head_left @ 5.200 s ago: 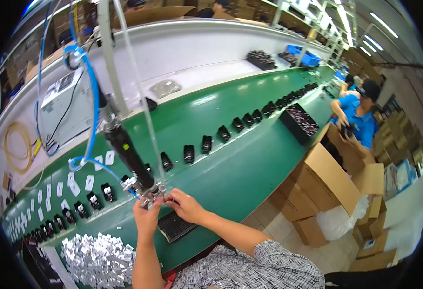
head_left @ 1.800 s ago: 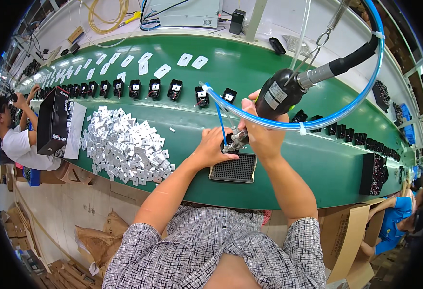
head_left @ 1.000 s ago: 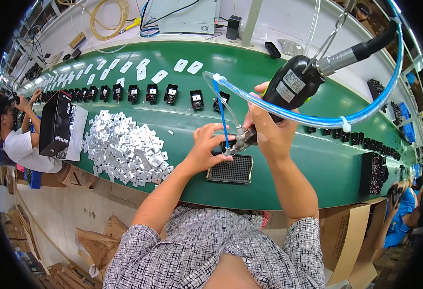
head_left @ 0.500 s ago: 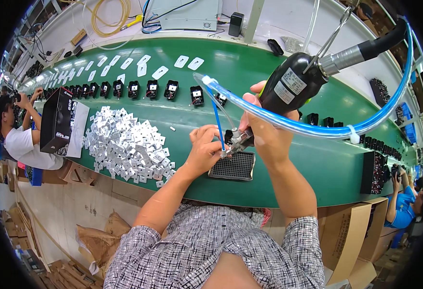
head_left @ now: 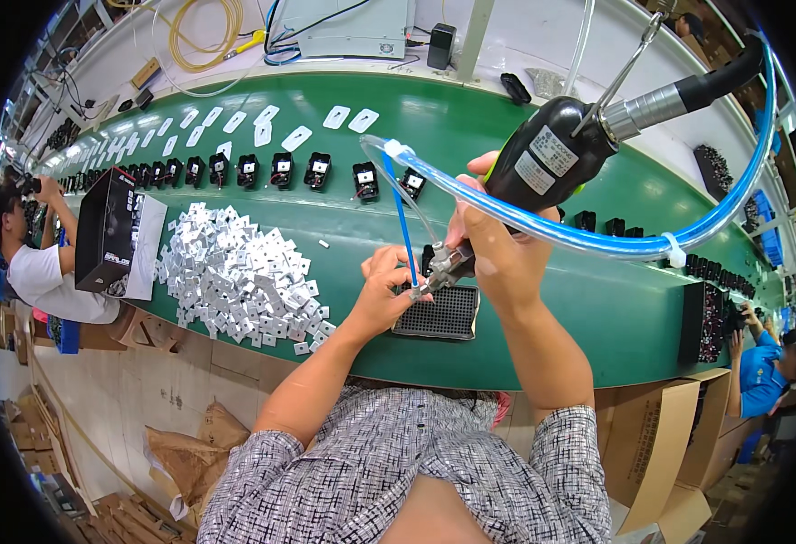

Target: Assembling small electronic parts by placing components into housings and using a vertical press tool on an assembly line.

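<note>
My right hand (head_left: pixel 505 254) grips a black electric screwdriver (head_left: pixel 547 154) that hangs from a hook, with a blue hose (head_left: pixel 552 238) looped in front. Its metal nose (head_left: pixel 436 270) tilts down to the left, the tip meeting the fingers of my left hand (head_left: pixel 382 295). Those fingers are curled together; whatever they pinch is hidden beneath the tip. Just right of them lies a black tray with a grid of small holes (head_left: pixel 439 313), partly covered by the nose. A dark part behind the nose is mostly hidden.
A heap of small white square plates (head_left: pixel 234 281) lies to the left. Black housings (head_left: pixel 317 170) line the green bench (head_left: pixel 552 344), with white flat pieces (head_left: pixel 297 139) behind. A black printed box (head_left: pixel 107 231) stands left, cardboard boxes (head_left: pixel 652 444) at right. Co-workers sit at both sides.
My left hand has dropped slightly toward me. The screwdriver's tip has shifted a little left and down with it, my right hand still gripping the tool.
</note>
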Tool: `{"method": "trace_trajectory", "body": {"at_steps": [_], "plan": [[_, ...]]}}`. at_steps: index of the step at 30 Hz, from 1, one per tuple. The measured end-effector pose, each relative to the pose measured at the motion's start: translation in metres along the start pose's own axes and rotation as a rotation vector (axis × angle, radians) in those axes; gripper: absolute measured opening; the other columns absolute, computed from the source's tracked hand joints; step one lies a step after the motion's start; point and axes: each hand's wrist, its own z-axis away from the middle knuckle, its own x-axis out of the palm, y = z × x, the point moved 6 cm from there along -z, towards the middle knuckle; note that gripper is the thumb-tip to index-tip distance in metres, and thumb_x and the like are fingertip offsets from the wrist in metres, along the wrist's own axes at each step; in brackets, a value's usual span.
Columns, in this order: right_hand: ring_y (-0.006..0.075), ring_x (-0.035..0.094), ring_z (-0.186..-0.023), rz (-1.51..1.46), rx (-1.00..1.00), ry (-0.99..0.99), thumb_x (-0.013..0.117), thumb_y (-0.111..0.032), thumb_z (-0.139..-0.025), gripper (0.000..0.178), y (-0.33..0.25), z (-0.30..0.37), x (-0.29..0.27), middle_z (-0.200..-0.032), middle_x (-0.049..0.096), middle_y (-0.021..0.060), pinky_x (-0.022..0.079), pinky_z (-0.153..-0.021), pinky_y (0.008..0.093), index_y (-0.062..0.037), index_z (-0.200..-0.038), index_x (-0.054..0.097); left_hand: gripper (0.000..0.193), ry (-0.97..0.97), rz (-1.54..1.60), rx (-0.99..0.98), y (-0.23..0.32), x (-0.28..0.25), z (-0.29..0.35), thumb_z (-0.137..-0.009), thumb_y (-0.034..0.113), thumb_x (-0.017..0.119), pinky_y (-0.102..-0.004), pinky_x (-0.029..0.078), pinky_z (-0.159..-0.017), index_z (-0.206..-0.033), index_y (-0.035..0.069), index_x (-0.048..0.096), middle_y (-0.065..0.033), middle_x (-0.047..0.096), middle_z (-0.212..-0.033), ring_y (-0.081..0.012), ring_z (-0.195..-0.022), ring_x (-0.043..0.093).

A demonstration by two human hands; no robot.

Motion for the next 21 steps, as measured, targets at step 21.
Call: {"method": "trace_trajectory", "body": {"at_steps": [21], "plan": [[0.0114, 0.061, -0.055, 0.0, 0.065, 0.053, 0.072, -0.004, -0.093, 0.023, 0.018, 0.003, -0.006, -0.08, 0.067, 0.0066, 0.047, -0.05, 0.0221, -0.0009, -0.113, 0.061, 0.072, -0.078, 0.008, 0.001, -0.003, 0.006, -0.021, -0.062, 0.037, 0.094, -0.0422, 0.027, -0.104, -0.123, 0.015, 0.062, -0.002, 0.06, -0.127, -0.0239, -0.122, 0.052]]}}
